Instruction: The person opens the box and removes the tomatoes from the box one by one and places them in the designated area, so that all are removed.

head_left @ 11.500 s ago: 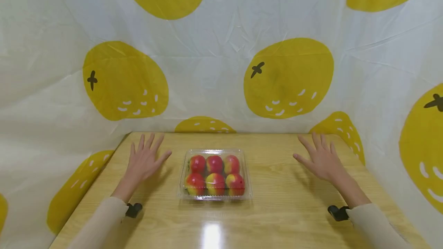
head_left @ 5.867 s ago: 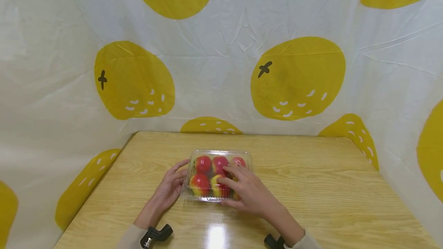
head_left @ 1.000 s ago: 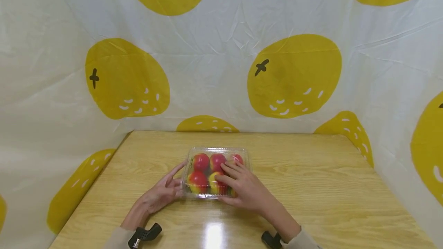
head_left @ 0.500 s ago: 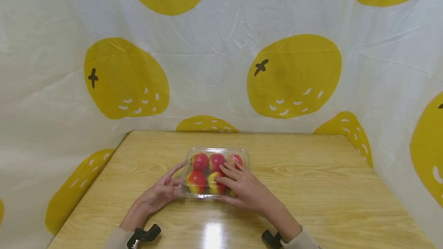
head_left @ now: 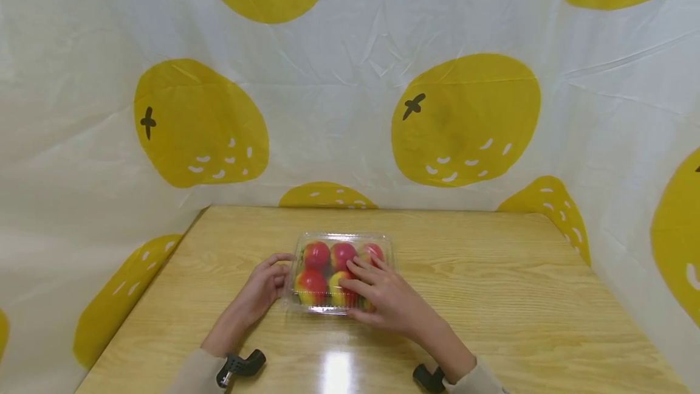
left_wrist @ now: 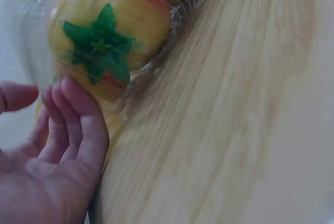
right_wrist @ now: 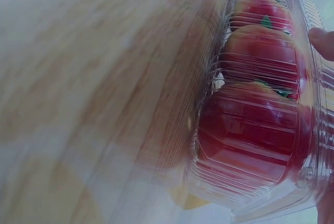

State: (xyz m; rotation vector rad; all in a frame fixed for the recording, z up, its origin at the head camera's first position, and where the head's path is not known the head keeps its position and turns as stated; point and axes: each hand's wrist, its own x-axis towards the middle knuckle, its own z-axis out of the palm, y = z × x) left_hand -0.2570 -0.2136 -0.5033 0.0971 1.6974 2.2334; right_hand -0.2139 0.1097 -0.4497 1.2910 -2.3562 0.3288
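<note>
A clear plastic clamshell container [head_left: 341,310] stands on the wooden table, its lid down over several round red-and-yellow fruits [head_left: 312,287] in two rows. One shows a green star-shaped calyx in the left wrist view. Beside the container's left wall is my left hand [head_left: 261,289], fingers loosely bent with their tips at the plastic. Its thumb [left_wrist: 18,97] stands apart from those fingers. My right hand [head_left: 385,297] rests on the lid's right part, fingers spread, thumb at the front edge. It covers part of the right-hand fruits.
The wooden table [head_left: 492,297] spreads around the container, with a bright reflection in front. A white cloth [head_left: 328,126] printed with yellow fruits hangs behind and at both sides. Each wrist carries a black camera mount [head_left: 240,366].
Both hands, apart from the container at first, have come to it. In the last half second my left hand has turned and its fingers have bent more. My right hand has stayed on the lid.
</note>
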